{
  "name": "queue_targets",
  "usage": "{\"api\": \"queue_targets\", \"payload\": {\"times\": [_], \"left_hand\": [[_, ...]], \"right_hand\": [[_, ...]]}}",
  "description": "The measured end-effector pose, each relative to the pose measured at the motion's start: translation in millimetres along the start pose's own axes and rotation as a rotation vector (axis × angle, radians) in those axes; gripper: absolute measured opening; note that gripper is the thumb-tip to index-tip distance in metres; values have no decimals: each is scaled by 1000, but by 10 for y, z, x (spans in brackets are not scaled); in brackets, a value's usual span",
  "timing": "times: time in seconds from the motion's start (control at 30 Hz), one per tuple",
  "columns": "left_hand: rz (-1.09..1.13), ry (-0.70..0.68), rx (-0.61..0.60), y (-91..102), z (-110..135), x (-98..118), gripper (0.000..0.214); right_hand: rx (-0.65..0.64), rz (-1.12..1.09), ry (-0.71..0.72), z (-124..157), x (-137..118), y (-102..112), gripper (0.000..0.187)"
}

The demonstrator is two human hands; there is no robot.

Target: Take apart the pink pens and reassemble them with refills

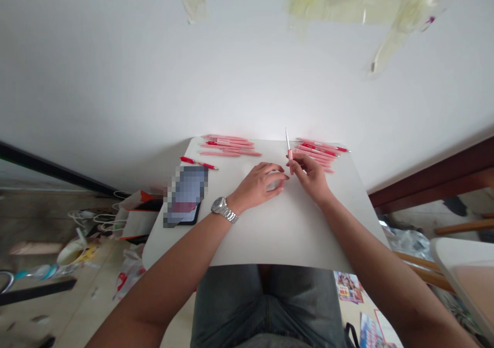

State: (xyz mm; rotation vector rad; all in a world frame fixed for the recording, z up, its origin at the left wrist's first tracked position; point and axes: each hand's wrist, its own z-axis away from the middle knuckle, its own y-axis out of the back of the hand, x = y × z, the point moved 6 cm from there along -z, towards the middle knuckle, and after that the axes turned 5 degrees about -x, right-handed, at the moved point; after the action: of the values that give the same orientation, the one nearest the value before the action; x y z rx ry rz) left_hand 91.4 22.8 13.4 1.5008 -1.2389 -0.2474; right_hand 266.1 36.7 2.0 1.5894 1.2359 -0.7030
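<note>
"Currently doing what?"
"Adjusting, apparently: pinching a pink pen (290,153) in the right hand (310,177) near the tabletop's (270,240) far edge; curving the left hand (258,184) alongside, seemingly unloaded."
"Next requiring?"
"Probably steadying two-handed."

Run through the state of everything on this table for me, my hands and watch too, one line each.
Held pen: nearly upright, narrow end up
Right hand: fingers pinching the pen
Left hand: empty, fingers curved and parted
Left pens: lying loosely bunched
Right pens: lying bunched, partly hidden
Red pen: lying apart
Phone: lying flat, screen blurred
Watch: worn
</note>
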Motion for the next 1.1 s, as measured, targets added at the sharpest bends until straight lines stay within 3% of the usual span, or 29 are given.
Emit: {"api": "queue_targets", "payload": {"times": [0.17, 0.7, 0.97, 1.1], "left_hand": [[-59, 12, -56, -51, 25, -24, 19], [-147, 59, 57, 82, 9, -96, 12], [-143, 65, 62, 83, 15, -109, 15], [-182, 118, 123, 132, 38, -167, 20]], "right_hand": [[4, 5, 5, -9, -3, 7, 31], [6, 0, 2, -15, -10, -8, 31], [-23, 21, 0, -16, 5, -35, 31], [-25, 31, 0, -11, -1, -40, 28]]}}
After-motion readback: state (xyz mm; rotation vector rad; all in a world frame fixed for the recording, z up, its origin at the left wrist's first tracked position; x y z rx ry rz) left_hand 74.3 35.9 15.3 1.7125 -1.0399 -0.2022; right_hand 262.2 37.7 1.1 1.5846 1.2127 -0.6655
